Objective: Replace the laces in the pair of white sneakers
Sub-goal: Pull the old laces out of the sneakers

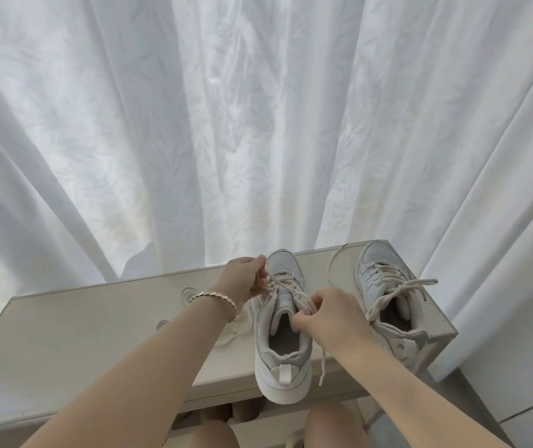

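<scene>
- Person's knees (pixel 213 431) at the bottom of the view, tucked under the bench's (pixel 80 334) front edge.
- Near sneaker (pixel 278 363): mid-bench, toe toward the back edge, heel overhanging the front edge. Not much sole is on the bench, so it could tip if pulled toward the body.
- Lace end (pixel 322 367) hangs off the front edge just right of that heel.
- Right hand (pixel 333 313): fingers curled, pinching the lace at the top eyelets beside the tongue. Fingertips face away, so I cannot tell the exact grip.
- Left hand (pixel 244 276), bracelet (pixel 213 295) on the wrist: thumb and forefinger pinch a lace strand (pixel 273 279) up and out to the left of the sneaker's front; other fingers are curled under.
- Step, my read: working the lace through the near sneaker's eyelets. The lacing looks slack and crossed. Cannot tell if this is the old lace coming out or the new one going in.
- Next move calls for the right hand to steady the shoe while the left draws the strand one eyelet row at a time. Sliding the shoe further onto the bench first would help.
- Second sneaker (pixel 385 286): right end of the bench, laced, ends sprawled loose, untouched.
- Loose lace (pixel 333 263) curves between the two sneakers near the back edge; cannot tell whether it is a spare or belongs to the second sneaker.
- White curtain (pixel 258 124) behind the back edge.
</scene>
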The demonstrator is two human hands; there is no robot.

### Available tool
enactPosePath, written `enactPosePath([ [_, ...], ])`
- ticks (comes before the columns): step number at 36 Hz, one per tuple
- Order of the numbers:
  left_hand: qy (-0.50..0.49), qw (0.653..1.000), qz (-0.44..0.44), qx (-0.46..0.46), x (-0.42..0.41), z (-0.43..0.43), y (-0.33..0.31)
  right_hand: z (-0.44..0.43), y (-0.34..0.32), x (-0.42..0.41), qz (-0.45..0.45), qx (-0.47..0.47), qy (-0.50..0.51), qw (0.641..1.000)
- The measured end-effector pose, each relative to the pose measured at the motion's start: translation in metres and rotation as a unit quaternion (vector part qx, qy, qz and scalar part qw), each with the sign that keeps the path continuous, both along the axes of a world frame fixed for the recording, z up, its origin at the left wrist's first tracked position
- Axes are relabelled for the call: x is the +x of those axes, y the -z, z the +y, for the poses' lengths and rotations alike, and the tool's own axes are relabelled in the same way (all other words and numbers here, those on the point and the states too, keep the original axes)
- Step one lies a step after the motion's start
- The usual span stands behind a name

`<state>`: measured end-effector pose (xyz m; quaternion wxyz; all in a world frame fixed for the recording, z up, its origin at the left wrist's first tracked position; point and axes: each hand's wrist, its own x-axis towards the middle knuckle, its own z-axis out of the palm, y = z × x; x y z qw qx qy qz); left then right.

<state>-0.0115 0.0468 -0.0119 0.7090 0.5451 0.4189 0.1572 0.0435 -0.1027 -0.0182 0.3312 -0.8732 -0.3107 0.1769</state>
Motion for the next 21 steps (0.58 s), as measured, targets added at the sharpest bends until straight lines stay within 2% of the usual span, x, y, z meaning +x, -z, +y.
enactPosePath([
  [2, 0.134, 0.978, 0.07, 0.145, -0.009, 0.006, -0.009, -0.001, 0.0, 0.002, 0.004, -0.001, 0.011, 1.0],
  [4, 0.236, 0.909, 0.127, 0.319, -0.016, 0.01, -0.015, -0.002, 0.0, 0.001, 0.0, -0.004, 0.016, 1.0],
  [6, 0.296, 0.821, 0.175, 0.456, -0.021, 0.009, -0.02, -0.002, 0.001, 0.0, -0.012, -0.006, 0.017, 1.0],
  [8, 0.304, 0.714, 0.213, 0.593, -0.024, 0.007, -0.025, -0.001, 0.0, -0.001, -0.027, -0.008, 0.017, 0.999],
  [9, 0.29, 0.673, 0.205, 0.649, -0.024, 0.006, -0.025, -0.001, -0.001, -0.002, -0.033, -0.008, 0.016, 0.999],
  [10, 0.266, 0.649, 0.184, 0.689, -0.024, 0.005, -0.024, -0.001, -0.001, -0.003, -0.039, -0.008, 0.015, 0.999],
  [11, 0.238, 0.64, 0.163, 0.712, -0.024, 0.004, -0.022, -0.001, -0.002, -0.003, -0.044, -0.009, 0.014, 0.999],
  [12, 0.209, 0.646, 0.15, 0.719, -0.024, 0.002, -0.019, -0.001, -0.003, -0.003, -0.049, -0.009, 0.012, 0.999],
  [13, 0.174, 0.668, 0.147, 0.709, -0.023, 0.0, -0.016, -0.001, -0.004, -0.002, -0.058, -0.011, 0.009, 0.998],
  [14, 0.13, 0.707, 0.147, 0.679, -0.022, -0.001, -0.012, -0.002, -0.006, -0.001, -0.069, -0.014, 0.006, 0.998],
  [16, 0.035, 0.813, 0.144, 0.563, -0.019, 0.002, -0.006, -0.005, -0.009, 0.002, -0.09, -0.021, 0.004, 0.996],
  [18, -0.039, 0.898, 0.126, 0.42, -0.013, 0.005, -0.002, -0.007, -0.012, 0.005, -0.101, -0.026, 0.007, 0.995],
  [19, -0.076, 0.929, 0.108, 0.347, -0.011, 0.006, 0.0, -0.009, -0.012, 0.006, -0.102, -0.029, 0.008, 0.994],
  [21, -0.117, 0.964, 0.085, 0.224, -0.007, 0.006, 0.0, -0.012, -0.011, 0.006, -0.098, -0.033, 0.008, 0.995],
])
